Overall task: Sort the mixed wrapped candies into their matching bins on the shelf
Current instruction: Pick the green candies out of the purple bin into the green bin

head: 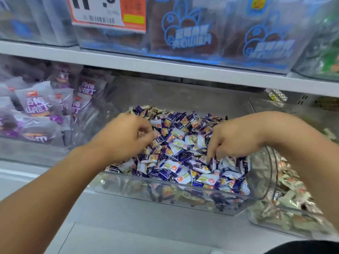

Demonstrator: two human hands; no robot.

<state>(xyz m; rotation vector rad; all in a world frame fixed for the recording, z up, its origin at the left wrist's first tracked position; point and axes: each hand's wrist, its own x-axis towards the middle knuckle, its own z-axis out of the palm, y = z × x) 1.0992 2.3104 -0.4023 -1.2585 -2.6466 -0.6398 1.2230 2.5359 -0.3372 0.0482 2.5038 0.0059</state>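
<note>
Both hands are reaching into the clear middle bin (165, 197) on the shelf (165, 67), which is holding a heap of purple and white wrapped candies (176, 162). The right hand (236, 138) is pinching a purple candy (212, 163) with downturned fingers (211, 153). The left hand (126, 136) is blurred, its fingers curled over the heap; whether it is holding anything I cannot tell.

Both hands in clear bin (165, 202) of purple-white candies (176, 162); left hand (126, 136) blurred, right hand (236, 138) pinching one.
</note>
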